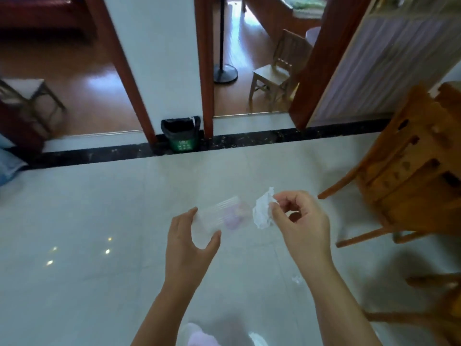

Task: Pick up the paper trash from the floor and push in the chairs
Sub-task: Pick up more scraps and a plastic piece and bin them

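Note:
My right hand [299, 221] pinches a crumpled white paper ball [262, 211] between thumb and fingers, held above the pale tiled floor. My left hand [190, 242] grips one end of a clear plastic wrapper [219, 216] with a faint pink patch, blurred by motion, just left of the paper ball. A small scrap of white paper [296, 279] lies on the floor beside my right forearm. A wooden chair [409, 171] stands at the right, its legs on the tiles.
A small green bin with a black liner [181, 136] stands against the white wall between two doorways. Beyond the right doorway are a small wooden chair [277, 73] and a black pole stand [224, 71]. A stool [32, 96] is at far left.

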Tool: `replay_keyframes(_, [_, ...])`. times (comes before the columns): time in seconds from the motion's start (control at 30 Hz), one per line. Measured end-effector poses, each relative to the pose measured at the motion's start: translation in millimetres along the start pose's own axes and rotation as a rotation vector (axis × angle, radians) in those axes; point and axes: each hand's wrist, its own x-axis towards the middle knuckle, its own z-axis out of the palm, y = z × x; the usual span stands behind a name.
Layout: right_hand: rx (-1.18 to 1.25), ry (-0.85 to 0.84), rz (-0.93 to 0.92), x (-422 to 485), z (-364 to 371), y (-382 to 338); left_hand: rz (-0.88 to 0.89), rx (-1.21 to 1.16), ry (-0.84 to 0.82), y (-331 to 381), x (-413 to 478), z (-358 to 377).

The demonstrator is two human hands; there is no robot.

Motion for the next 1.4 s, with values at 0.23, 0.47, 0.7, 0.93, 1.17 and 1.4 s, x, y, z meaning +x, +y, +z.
replay_keyframes(0.23, [-0.065, -0.201, -0.081, 6.0, 104.9, -46.9, -0.154, -0.087, 0.100, -61.1, 34.7, -80.7])
replay_keyframes(0.47, [-0.076, -0.281, -0.087, 20.6, 179.8, -63.3, -0.195, -0.072, 0.169, -97.6, 70.7, -134.0])
replay_keyframes(0.7, [-0.097, -0.279, -0.094, 79.1, 244.6, -69.4, -0.214, -0.065, 0.187, -126.6, 137.8, -150.0])
replay_keyframes(0.93, [-0.101, -0.228, -0.057, 176.9, 321.7, -66.3, -0.143, 0.016, 0.100, -148.8, 277.2, -150.7])
replay_keyframes(1.17, [-0.095, -0.175, 0.035, 278.0, 395.4, -74.4, -0.137, 0.035, 0.000, -168.1, 408.9, -148.4])
replay_keyframes(1.4, [-0.127, -0.122, 0.107, 359.4, 464.8, -80.3, -0.150, 0.042, -0.060, -211.6, 523.3, -139.5])
